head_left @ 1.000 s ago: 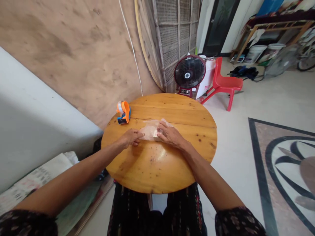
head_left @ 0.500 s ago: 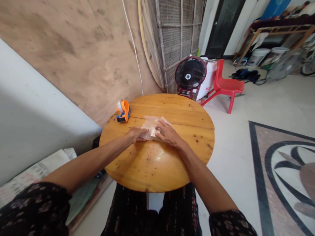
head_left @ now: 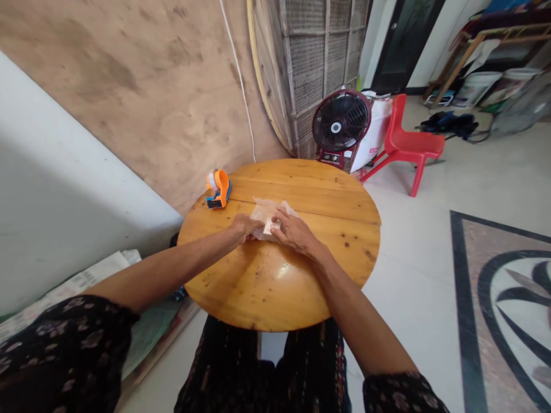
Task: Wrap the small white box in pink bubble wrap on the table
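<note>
A crinkled, translucent plastic wrap (head_left: 263,211), perhaps bubble wrap, lies on the round wooden table (head_left: 275,292), around a small whitish item (head_left: 269,225) whose kind I cannot make out. At its left edge my left hand (head_left: 246,226) grips the wrap, thumb on top and fingers underneath, partly hidden. From the right, my right hand (head_left: 297,232) is curled over the wrap and the item, with thumb and fingertips holding them from either side. An orange and blue tape dispenser (head_left: 220,189) with a roll of tape stands beyond my left hand.
A dark red fan (head_left: 341,123) and a red plastic chair (head_left: 413,140) are behind the table to the right. A wooden board (head_left: 172,92) leans at the back left. Papers (head_left: 81,281) are stacked low on the left, beside my left arm.
The view has shifted slightly, so the surroundings sit a little differently in it. Both hands keep nearly the same hold on the wrap; my left thumb lies slightly further onto it.
</note>
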A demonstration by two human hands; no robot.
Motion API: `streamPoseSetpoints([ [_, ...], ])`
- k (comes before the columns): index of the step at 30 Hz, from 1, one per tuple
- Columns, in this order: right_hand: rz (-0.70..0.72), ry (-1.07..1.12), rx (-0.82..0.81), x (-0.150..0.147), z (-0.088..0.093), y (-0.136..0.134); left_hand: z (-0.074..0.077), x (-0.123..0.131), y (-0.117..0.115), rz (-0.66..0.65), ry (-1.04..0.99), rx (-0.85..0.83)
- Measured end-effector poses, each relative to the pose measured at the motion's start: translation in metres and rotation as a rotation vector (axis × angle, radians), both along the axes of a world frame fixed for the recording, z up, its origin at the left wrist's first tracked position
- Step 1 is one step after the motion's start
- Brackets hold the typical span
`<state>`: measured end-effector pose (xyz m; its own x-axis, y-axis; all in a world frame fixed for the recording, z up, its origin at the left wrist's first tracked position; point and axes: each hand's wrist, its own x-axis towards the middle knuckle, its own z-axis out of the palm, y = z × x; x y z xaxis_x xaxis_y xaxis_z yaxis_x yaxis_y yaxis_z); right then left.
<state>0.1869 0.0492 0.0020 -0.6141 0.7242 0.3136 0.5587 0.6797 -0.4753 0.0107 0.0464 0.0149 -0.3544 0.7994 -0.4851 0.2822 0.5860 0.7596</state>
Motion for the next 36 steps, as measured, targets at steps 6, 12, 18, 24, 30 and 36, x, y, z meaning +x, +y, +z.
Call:
streamPoseSetpoints([
  [6, -0.017, -0.023, -0.027, -0.001, 0.001, 0.0, 0.005, 0.008, 0.002, -0.007, 0.036, 0.097],
  [12, -0.007, -0.017, -0.062, 0.0, 0.004, -0.002, 0.018, 0.013, -0.004, -0.057, 0.054, 0.168],
  [18, -0.02, -0.04, -0.076, 0.0, 0.003, 0.0, 0.03, 0.019, -0.008, -0.141, 0.094, 0.254],
  [24, -0.029, -0.04, -0.132, 0.0, 0.005, -0.001, 0.03, 0.022, -0.01, -0.342, 0.18, 0.255],
  [30, -0.034, 0.029, -0.1, -0.001, -0.003, 0.004, 0.03, 0.013, -0.009, -0.458, 0.162, 0.242],
  [36, -0.044, 0.046, -0.206, 0.003, -0.007, 0.012, 0.037, 0.001, -0.007, -0.563, 0.021, 0.203],
])
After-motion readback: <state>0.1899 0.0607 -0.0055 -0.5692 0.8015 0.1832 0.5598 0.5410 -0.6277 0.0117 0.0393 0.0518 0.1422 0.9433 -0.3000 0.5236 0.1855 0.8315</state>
